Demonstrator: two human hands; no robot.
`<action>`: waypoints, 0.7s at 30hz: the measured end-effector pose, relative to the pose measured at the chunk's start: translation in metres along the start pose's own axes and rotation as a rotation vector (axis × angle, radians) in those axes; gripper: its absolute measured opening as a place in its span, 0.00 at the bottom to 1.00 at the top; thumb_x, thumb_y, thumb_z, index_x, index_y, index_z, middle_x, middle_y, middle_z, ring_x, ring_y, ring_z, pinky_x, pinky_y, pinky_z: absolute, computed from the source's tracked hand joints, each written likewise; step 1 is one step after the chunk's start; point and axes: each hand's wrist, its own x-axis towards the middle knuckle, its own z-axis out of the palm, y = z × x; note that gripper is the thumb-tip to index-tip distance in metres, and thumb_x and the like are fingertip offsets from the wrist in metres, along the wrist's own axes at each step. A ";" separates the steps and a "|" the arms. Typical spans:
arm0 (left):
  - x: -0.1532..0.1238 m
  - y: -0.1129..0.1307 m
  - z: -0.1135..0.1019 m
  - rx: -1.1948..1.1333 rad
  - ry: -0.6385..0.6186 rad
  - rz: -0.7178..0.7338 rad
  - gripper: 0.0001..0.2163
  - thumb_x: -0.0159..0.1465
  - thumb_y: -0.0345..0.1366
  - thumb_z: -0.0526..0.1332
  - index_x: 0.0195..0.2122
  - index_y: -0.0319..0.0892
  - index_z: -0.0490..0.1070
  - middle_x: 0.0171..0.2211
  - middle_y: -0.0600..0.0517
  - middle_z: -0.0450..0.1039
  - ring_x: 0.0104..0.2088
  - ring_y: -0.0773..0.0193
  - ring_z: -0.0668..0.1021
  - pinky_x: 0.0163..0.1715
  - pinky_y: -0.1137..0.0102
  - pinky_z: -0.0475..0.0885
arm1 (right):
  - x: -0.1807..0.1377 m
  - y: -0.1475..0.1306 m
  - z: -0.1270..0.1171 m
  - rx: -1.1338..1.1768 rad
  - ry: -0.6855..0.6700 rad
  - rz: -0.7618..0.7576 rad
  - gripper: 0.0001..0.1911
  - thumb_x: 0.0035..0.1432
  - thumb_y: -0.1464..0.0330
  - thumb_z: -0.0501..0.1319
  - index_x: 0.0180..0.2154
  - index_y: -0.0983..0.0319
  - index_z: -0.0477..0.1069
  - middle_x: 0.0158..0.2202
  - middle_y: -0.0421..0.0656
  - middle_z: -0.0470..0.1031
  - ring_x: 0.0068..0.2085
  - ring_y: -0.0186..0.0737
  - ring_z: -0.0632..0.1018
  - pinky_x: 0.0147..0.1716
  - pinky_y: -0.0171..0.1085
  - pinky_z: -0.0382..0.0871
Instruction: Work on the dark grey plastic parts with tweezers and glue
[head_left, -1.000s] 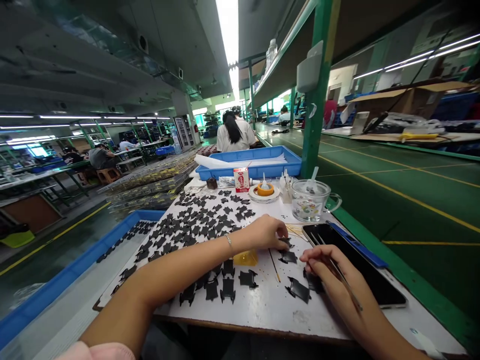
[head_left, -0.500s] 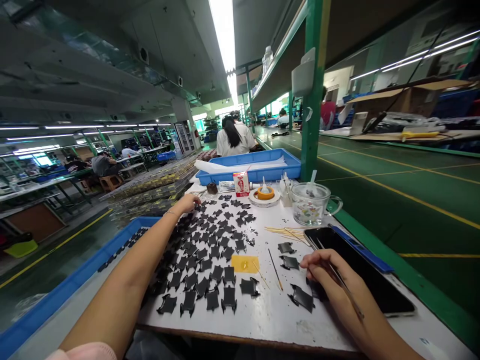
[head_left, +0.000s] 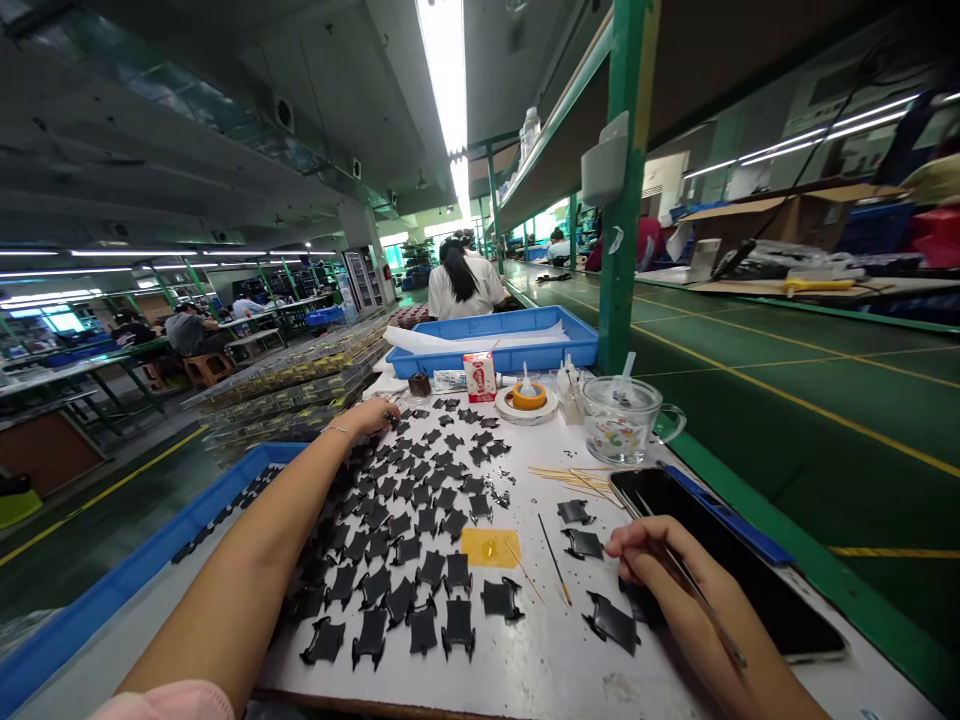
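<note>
My left hand [head_left: 373, 416] reaches to the far left of the white table [head_left: 540, 650], its fingers pinched on a small black plastic part [head_left: 389, 416]. Many similar black parts [head_left: 428, 567] lie spread below and beside it. At the right, my right hand [head_left: 679, 570] is closed around metal tweezers [head_left: 705, 605], which slant across the palm. Just left of its fingertips are a few more black parts [head_left: 583, 543], and another one is partly hidden under the hand. A yellow film square [head_left: 490, 548] and a thin dark-tipped stick [head_left: 555, 560] lie between the two hands.
A phone [head_left: 739, 570] lies beneath and beyond my right hand, near a glass mug [head_left: 621, 425] and wooden sticks [head_left: 566, 478]. Tape rolls [head_left: 528, 398], a small red-and-white box [head_left: 479, 377] and a blue tray [head_left: 510, 352] stand behind. Another blue tray [head_left: 120, 540] is at left.
The view has shifted slightly. My left hand stays at the far parts, and a black part now shows at its fingertips. My right hand keeps the tweezers in nearly the same place.
</note>
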 end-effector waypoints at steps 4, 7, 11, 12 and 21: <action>-0.008 0.005 -0.010 0.036 0.038 0.005 0.14 0.70 0.41 0.62 0.54 0.42 0.71 0.55 0.45 0.71 0.51 0.54 0.76 0.51 0.54 0.75 | 0.000 -0.005 0.000 -0.004 0.008 -0.022 0.12 0.59 0.57 0.56 0.32 0.57 0.71 0.31 0.43 0.76 0.32 0.42 0.78 0.33 0.38 0.72; -0.016 0.015 -0.026 0.053 0.128 -0.013 0.15 0.70 0.41 0.62 0.55 0.42 0.70 0.56 0.44 0.70 0.52 0.53 0.75 0.52 0.52 0.74 | -0.001 -0.007 0.000 0.021 -0.005 -0.020 0.12 0.60 0.57 0.55 0.32 0.57 0.71 0.30 0.42 0.75 0.31 0.42 0.77 0.33 0.38 0.72; -0.021 0.059 -0.049 0.024 0.245 0.039 0.16 0.70 0.41 0.62 0.56 0.41 0.69 0.57 0.44 0.69 0.53 0.52 0.75 0.53 0.51 0.73 | -0.002 -0.005 0.000 0.058 -0.026 -0.014 0.12 0.62 0.58 0.54 0.33 0.57 0.70 0.31 0.42 0.75 0.32 0.41 0.76 0.34 0.38 0.71; -0.022 0.077 -0.052 0.006 0.256 0.079 0.15 0.70 0.41 0.62 0.55 0.42 0.70 0.57 0.44 0.69 0.53 0.52 0.75 0.53 0.51 0.73 | -0.002 -0.004 0.001 0.066 -0.029 -0.012 0.12 0.62 0.58 0.54 0.33 0.57 0.69 0.32 0.42 0.75 0.32 0.41 0.76 0.35 0.38 0.71; -0.053 0.243 -0.008 -0.176 0.088 0.554 0.11 0.69 0.40 0.64 0.49 0.41 0.73 0.52 0.46 0.72 0.52 0.54 0.75 0.53 0.52 0.72 | -0.002 -0.003 0.000 0.082 0.012 0.009 0.11 0.59 0.58 0.57 0.32 0.58 0.71 0.30 0.42 0.77 0.31 0.42 0.78 0.33 0.38 0.73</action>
